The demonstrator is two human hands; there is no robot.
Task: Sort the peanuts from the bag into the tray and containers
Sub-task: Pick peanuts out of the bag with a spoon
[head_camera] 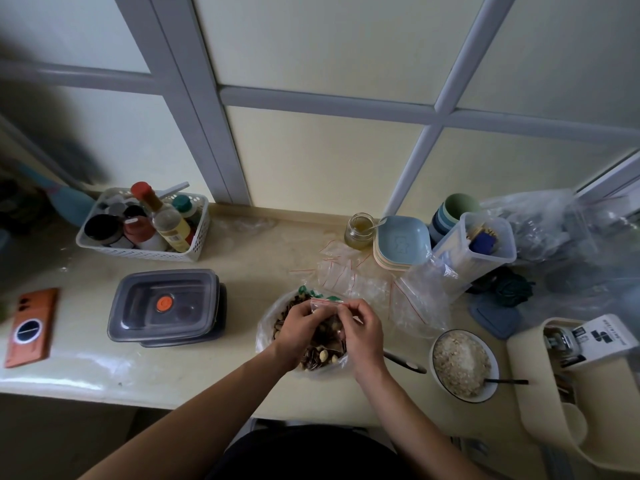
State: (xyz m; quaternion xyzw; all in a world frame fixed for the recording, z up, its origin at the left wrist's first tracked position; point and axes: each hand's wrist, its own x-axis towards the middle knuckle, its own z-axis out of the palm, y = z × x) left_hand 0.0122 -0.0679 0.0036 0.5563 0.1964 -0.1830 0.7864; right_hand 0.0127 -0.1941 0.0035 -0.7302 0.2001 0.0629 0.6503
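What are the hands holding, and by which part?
The left hand and right hand pinch a small zip bag at its top opening.

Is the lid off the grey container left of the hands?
No, the clear lid with the orange vent sits on the grey container, while the left hand and right hand pinch a small zip bag.

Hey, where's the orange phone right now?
In the head view, the phone lies flat at the far left of the counter, left of the stacked lidded containers and nearer the person than the basket of bottles.
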